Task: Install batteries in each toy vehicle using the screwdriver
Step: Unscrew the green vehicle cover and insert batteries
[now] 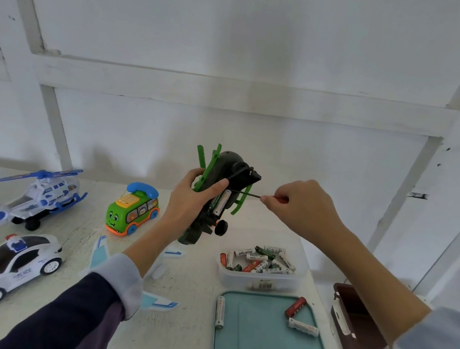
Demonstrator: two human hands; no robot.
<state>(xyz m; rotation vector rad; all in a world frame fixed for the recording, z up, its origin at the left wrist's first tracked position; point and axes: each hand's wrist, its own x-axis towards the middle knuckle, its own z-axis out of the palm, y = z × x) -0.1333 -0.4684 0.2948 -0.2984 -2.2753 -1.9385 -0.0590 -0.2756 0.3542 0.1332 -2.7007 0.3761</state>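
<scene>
My left hand (pixel 190 198) grips a dark green toy helicopter (pixel 224 173) held above the table, underside turned toward me. Its battery compartment is open and a white battery (pixel 222 203) lies inside. My right hand (pixel 298 204) pinches a thin screwdriver (pixel 246 195) whose tip points into the helicopter's underside. A clear tub (pixel 261 279) on the table holds several loose batteries. A teal tray (pixel 267 339) in front of the tub carries three batteries, one of them red (pixel 295 306).
On the left stand a blue-white toy helicopter (pixel 33 197), a green bus phone toy (pixel 132 211) and a white police car (pixel 7 267). A white-blue toy plane (pixel 159 300) lies under my left forearm. A dark red box (pixel 354 331) sits at the right table edge.
</scene>
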